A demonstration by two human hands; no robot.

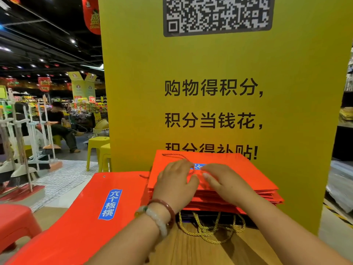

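Note:
A stack of flat red paper bags (pixel 248 169) lies on a wooden table (pixel 191 249) against a yellow sign. Both my hands are on the top bag. My left hand (pixel 175 178), with bracelets on the wrist, has its fingers curled at the top bag's red cord handle (pixel 172 155), which loops toward the far left corner. My right hand (pixel 223 180) lies beside it, thumb stretched toward the left hand; its fingertips are hidden. A blue label (pixel 198 166) shows between the hands. Another red bag with a blue label (pixel 86 217) lies flat to the left.
Gold cord handles (pixel 212 230) hang out from dark bags under the stack. The yellow sign board (pixel 219 111) stands right behind. A red stool (pixel 15 222) is at the left, yellow stools (pixel 99 150) beyond, brooms (pixel 23 150) on a rack, and a seated person (pixel 59 123) farther back.

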